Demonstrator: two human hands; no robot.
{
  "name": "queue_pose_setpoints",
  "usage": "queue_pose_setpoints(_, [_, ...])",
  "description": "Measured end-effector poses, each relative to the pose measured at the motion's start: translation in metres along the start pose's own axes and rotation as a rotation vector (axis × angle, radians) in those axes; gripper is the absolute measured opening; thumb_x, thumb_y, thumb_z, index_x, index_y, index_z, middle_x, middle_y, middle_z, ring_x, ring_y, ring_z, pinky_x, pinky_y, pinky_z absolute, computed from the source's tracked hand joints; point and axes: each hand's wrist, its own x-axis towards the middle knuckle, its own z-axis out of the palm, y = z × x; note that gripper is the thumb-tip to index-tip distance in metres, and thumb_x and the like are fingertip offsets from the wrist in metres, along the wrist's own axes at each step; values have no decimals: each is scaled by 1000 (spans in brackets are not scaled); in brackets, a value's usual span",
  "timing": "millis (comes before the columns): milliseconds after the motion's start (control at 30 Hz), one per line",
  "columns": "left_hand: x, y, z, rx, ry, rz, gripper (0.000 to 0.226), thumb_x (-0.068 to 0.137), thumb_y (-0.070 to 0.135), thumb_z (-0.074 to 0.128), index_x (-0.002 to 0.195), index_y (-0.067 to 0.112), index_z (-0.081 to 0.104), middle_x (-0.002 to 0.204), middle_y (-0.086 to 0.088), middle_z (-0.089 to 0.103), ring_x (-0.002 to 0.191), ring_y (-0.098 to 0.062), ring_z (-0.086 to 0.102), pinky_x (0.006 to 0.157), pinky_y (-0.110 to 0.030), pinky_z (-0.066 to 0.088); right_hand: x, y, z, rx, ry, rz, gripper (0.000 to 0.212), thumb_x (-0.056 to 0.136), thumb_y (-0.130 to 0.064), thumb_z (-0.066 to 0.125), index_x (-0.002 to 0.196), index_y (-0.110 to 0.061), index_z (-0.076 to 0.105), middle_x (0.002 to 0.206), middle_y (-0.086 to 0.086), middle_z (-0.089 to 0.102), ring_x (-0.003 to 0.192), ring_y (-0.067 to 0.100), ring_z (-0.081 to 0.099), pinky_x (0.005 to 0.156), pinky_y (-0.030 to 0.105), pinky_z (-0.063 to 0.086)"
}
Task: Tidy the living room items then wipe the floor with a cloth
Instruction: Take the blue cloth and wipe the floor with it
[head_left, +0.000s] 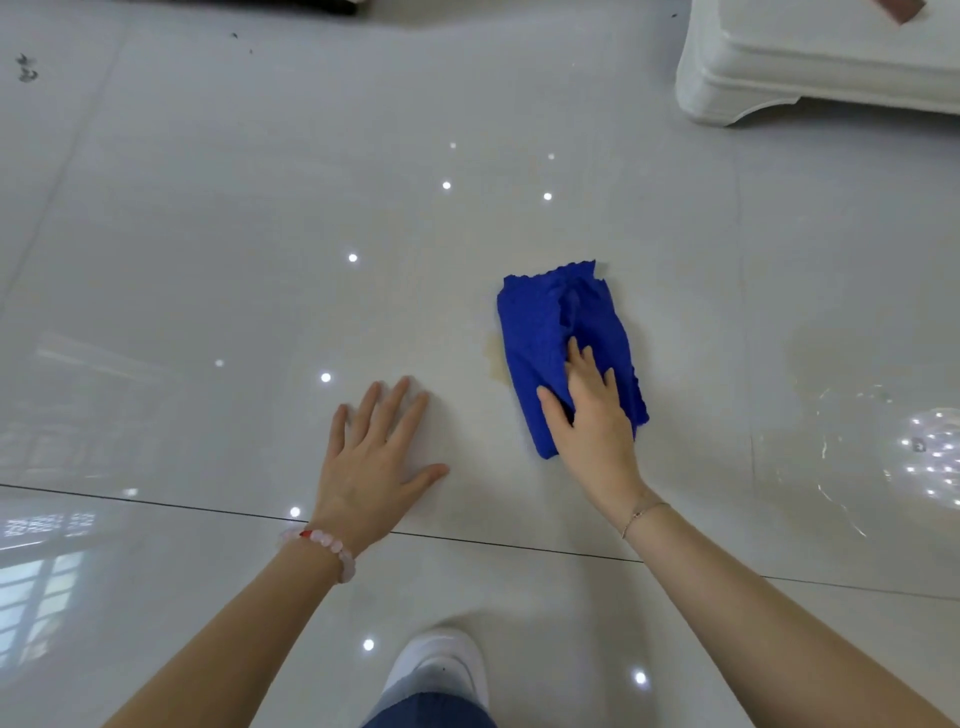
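Glossy pale floor (208, 234), rumpled blue cloth (545, 332) under flat right hand (597, 421), left hand (371, 457) splayed open.

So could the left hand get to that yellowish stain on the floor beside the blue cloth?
Probably yes. The left hand lies flat on the bare tile, and the yellowish stain shows just left of the blue cloth, with nothing between them. The right hand presses on the cloth, not the stain.

cloth (550, 332): solid blue | floor (260, 234): glossy pale grey-white | stain (494, 358): yellowish | bracelet (324, 543): pink beads
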Motion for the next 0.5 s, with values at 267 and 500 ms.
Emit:
queue_pose_setpoints(267, [2, -5, 2, -7, 7, 2, 77, 80, 69, 31, 143, 24, 28, 151, -1, 30, 138, -26, 21, 108, -50, 21, -6, 21, -37, 57, 75, 103, 50, 98, -18, 40, 146, -21, 25, 138, -22, 18, 138, 8, 15, 117, 33, 11])
queue_pose_setpoints(500, [3, -13, -1, 5, -9, -11, 80, 77, 70, 32, 142, 22, 29, 150, -4, 33, 136, -26, 21, 105, -54, 29, 37, -10, -7, 58, 37, 81, 46, 98, -21, 41, 143, -15, 32, 152, 1, 29, 143, 22, 16, 117, 39, 6])
